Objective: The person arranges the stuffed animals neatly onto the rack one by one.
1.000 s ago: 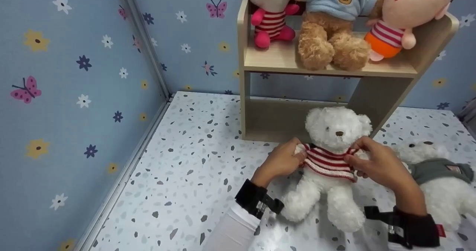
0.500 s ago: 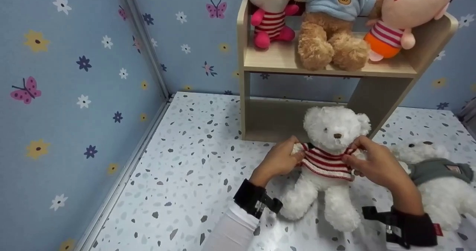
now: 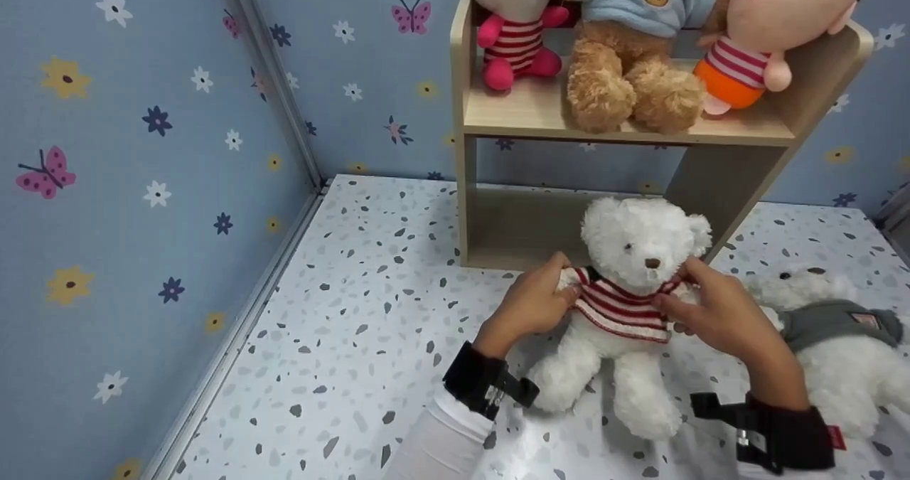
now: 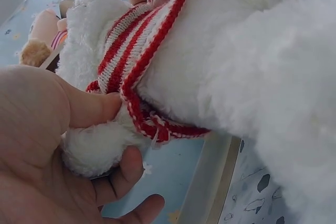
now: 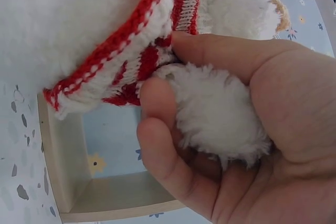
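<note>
While both hands are clamped on the white bear [image 3: 604, 341], it faces the person, roughly upright, before the lower opening of the wooden shelf [image 3: 463, 203]. The left hand [image 3: 530, 306] and the right hand [image 3: 721, 316] each grip one of its arms, thumbs against the striped sweater [image 3: 622, 309]. Whether its feet touch the speckled table [image 3: 355, 309] is hard to tell. Beside the right forearm lies another white bear in a grey-green top [image 3: 853, 377]; three plush toys sit above on the shelf.
</note>
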A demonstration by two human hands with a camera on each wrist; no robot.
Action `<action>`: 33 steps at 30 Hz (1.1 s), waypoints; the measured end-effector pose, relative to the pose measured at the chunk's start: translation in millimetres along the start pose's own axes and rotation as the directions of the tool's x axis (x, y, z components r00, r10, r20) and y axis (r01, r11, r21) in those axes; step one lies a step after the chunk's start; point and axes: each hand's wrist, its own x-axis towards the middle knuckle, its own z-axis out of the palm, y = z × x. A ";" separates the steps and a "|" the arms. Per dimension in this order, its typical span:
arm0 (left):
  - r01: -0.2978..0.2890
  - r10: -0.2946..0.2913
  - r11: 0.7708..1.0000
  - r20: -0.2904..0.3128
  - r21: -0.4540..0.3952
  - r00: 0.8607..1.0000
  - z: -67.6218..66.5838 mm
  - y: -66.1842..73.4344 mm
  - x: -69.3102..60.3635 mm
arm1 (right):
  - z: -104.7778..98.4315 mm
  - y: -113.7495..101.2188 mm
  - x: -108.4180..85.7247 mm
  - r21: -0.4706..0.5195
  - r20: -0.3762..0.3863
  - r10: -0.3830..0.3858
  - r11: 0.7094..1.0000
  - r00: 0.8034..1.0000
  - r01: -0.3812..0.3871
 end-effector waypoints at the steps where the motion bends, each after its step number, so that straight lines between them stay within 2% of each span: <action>1: -0.005 0.005 1.000 -0.002 0.000 1.000 -0.3 0.0 -0.1 | 0.1 -0.3 0.0 -0.002 -0.001 0.005 1.000 1.000 -0.005; 6: -0.019 0.019 1.000 -0.006 -0.010 1.000 -1.1 1.3 -1.1 | 0.1 -1.2 -0.3 0.003 -0.006 0.003 1.000 1.000 -0.003; 17: -0.063 0.062 0.998 -0.027 -0.026 0.998 -3.3 1.6 -2.2 | 0.8 -2.3 -0.5 -0.076 -0.049 -0.034 0.997 0.998 0.030; 33: -0.073 0.070 0.996 -0.068 -0.045 0.995 -3.0 2.5 -2.8 | 3.9 -5.9 -0.5 -0.108 -0.081 -0.043 0.994 0.996 0.034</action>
